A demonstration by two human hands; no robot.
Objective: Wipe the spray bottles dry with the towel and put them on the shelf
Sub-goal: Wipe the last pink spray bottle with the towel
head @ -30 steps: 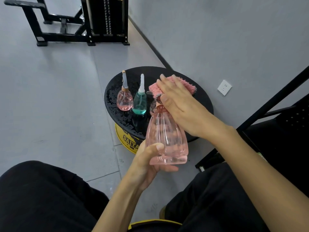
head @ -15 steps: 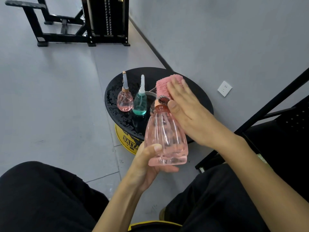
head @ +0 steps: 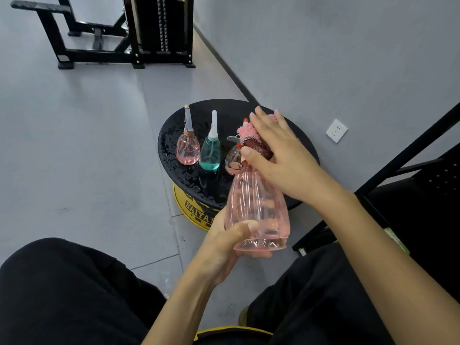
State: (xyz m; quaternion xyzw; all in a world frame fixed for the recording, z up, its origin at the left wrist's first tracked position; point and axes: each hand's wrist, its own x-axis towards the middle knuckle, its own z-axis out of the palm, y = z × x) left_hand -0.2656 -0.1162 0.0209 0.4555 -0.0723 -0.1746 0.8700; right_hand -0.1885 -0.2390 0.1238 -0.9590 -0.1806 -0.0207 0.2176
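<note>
left hand – grips pink bottle base | right hand – clamps towel over its sprayer top

Black trousers cover both legs, and both forearms are bare
</note>
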